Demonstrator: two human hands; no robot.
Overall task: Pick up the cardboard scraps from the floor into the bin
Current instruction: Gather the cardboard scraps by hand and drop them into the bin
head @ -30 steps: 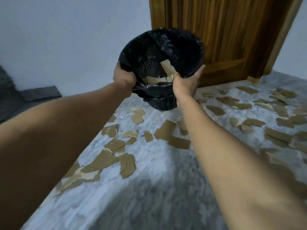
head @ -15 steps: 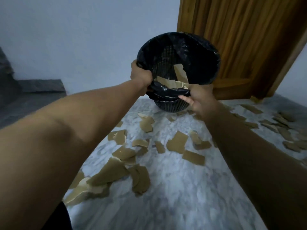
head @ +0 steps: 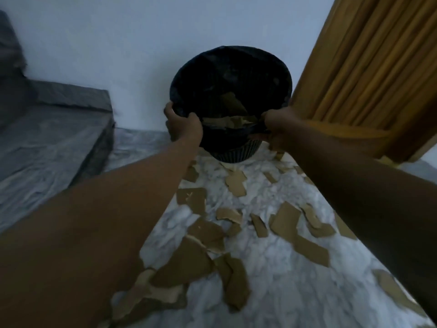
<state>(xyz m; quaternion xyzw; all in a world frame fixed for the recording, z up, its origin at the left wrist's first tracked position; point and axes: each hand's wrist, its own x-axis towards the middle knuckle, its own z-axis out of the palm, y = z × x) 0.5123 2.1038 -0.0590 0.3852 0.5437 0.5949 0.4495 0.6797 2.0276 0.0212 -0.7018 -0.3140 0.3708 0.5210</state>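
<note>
A round black bin lined with a black bag is held up off the floor, tilted toward me. My left hand grips its near-left rim and my right hand grips its near-right rim. Several brown cardboard scraps lie inside the bin near the front wall. Many more torn cardboard scraps are scattered over the white marble floor below my arms, with a large cluster near my left forearm.
A wooden door stands at the right, just behind the bin. A pale wall runs across the back. A low grey stone step rises at the left.
My right hand has gone from open beside the bin to gripping its rim. The view has swung left, so the bin and door sit further right, and the picture is darker.
</note>
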